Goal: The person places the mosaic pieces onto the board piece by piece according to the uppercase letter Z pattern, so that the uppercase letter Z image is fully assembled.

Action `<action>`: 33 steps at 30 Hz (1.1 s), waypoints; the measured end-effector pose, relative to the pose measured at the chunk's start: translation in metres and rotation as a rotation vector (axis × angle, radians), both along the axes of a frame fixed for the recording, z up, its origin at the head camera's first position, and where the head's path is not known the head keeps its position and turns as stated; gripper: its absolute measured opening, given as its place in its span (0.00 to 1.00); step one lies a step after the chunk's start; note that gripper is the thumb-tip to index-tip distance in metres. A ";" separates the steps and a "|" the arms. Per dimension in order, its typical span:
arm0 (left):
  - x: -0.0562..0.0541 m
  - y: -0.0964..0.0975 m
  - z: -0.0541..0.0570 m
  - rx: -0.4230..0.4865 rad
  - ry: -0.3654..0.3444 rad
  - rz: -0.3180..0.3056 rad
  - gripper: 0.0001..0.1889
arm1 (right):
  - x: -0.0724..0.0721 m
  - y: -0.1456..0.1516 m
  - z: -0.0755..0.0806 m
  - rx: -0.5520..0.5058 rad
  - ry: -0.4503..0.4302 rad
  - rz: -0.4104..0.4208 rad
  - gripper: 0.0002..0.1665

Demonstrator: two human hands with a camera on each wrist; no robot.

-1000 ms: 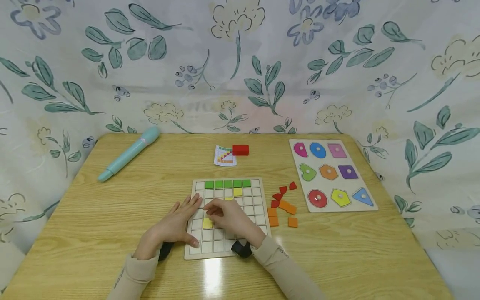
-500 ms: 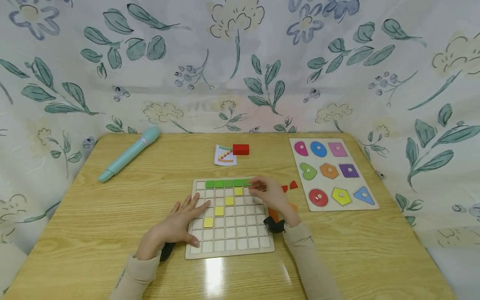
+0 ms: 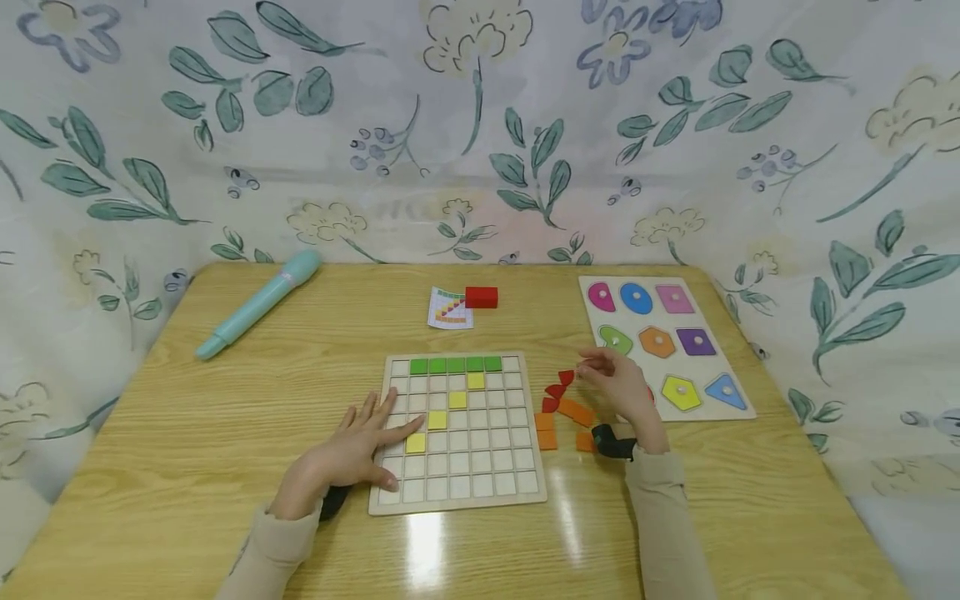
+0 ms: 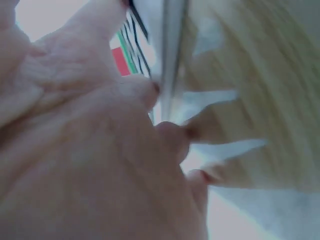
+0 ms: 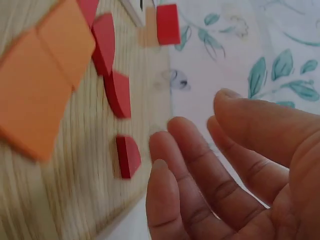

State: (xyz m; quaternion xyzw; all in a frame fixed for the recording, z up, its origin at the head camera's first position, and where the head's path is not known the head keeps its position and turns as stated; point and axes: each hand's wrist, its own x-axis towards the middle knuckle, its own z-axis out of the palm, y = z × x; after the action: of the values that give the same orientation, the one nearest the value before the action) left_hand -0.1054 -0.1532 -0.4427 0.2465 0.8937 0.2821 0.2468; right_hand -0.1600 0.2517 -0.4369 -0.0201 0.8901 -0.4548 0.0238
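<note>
A wooden grid board (image 3: pixel 480 507) lies before me, with several green squares (image 3: pixel 457 365) along its far row and several yellow squares (image 3: pixel 437 420) in a diagonal. My left hand (image 3: pixel 341 450) rests spread on the board's left edge, index fingertip close to a yellow square. To the right of the board, my right hand (image 3: pixel 618 385) hovers at the red quarter-round pieces (image 3: pixel 556 390). In the right wrist view its thumb and fingers stand apart with nothing between them, fingertips beside the nearest red piece (image 5: pixel 128 156). In the head view that hand hides this piece.
Orange squares (image 3: pixel 546 431) lie between the board and my right hand. A shape puzzle board (image 3: pixel 652 320) sits at the right, partly behind that hand. Farther back are a pattern card (image 3: pixel 450 308) and a red block (image 3: pixel 482 297). A teal microphone-shaped object (image 3: pixel 258 307) lies at back left.
My right hand has moved from over the yellow squares rightward to the red pieces, uncovering the yellow diagonal. My left hand stays on the board's edge, its index finger now stretched out farther.
</note>
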 end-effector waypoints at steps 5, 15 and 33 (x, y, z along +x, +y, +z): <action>0.003 0.005 0.004 -0.040 0.001 0.053 0.54 | 0.002 0.012 0.000 0.096 0.007 -0.011 0.20; -0.003 0.006 -0.003 0.005 0.016 0.100 0.69 | 0.005 0.015 0.000 0.144 -0.205 0.209 0.36; -0.005 0.001 -0.005 0.022 0.051 0.088 0.67 | -0.001 -0.028 -0.015 0.160 0.020 0.150 0.27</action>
State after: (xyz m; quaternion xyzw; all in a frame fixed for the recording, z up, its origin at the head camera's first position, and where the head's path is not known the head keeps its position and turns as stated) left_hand -0.1106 -0.1522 -0.4477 0.2167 0.9066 0.2960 0.2086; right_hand -0.1613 0.2235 -0.4515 -0.0891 0.9196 -0.3792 0.0506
